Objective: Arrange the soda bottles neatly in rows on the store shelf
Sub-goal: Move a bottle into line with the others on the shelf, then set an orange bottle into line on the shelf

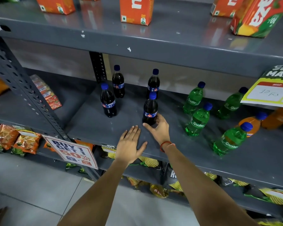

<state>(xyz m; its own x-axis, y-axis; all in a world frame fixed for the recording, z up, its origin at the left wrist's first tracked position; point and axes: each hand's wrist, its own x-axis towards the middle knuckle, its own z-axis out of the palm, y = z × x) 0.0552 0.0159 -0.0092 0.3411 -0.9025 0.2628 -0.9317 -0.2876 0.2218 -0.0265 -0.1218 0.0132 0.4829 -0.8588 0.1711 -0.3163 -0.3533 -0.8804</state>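
Observation:
Several dark cola bottles with blue caps stand on the grey middle shelf (95,128). My right hand (158,128) wraps the base of the nearest cola bottle (150,110), which stands upright. Behind it is another cola bottle (153,84); two more stand to the left, the left front cola bottle (108,101) and the left back cola bottle (118,82). My left hand (129,145) lies flat and open on the shelf's front edge. Several green Sprite bottles (198,121) stand to the right, with an orange soda bottle (253,123) beyond them.
Orange juice cartons (136,10) sit on the top shelf. A yellow price sign (271,90) hangs at the right and a "Buy 1 Get 1" sign (72,152) at the shelf's left front. Snack bags (15,139) fill the lower shelves. A perforated upright (23,85) stands at the left.

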